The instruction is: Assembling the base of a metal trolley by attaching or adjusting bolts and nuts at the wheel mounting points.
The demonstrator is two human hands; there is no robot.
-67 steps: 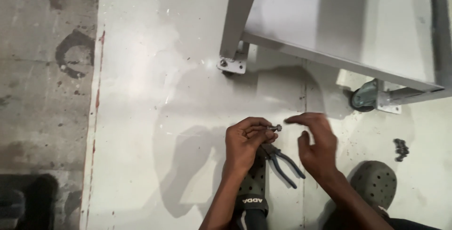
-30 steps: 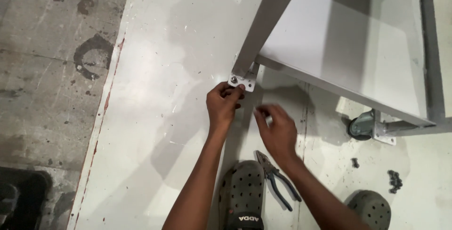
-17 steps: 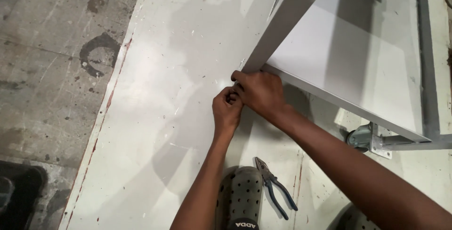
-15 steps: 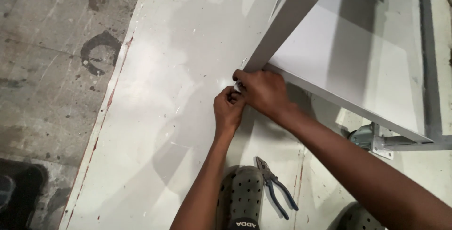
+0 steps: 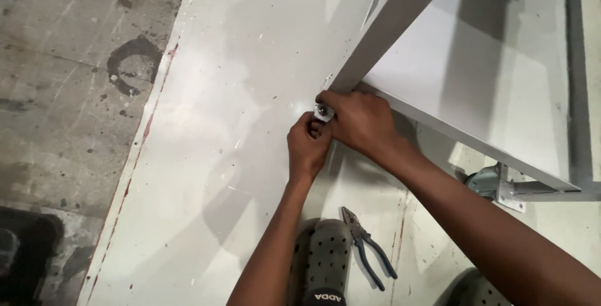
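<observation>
**Holding a bolt at the frame's foot**

Pinching a small bolt (image 5: pixel 323 113), the left hand (image 5: pixel 308 148) has its fingers closed on it at the base of the grey frame leg (image 5: pixel 382 36). The right hand (image 5: pixel 360 121) presses there too, grip closed around the leg's foot. Pliers (image 5: pixel 366 249) lie on the floor beside a clog (image 5: pixel 322 262).

Pretty tight spot up there. Both hands, left hand (image 5: pixel 308 149) and right hand (image 5: pixel 360 121), were crammed against the foot of the slanted grey metal frame leg (image 5: pixel 391 30), which blocked the way up and to the right together with the pale flat panel (image 5: pixel 494 74) behind it. Blue-handled pliers (image 5: pixel 366 253) and a dark perforated clog (image 5: pixel 325 268) sat low down near the forearms. To the left, the glossy white floor sheet (image 5: pixel 238 105) had plenty of open room.
</observation>
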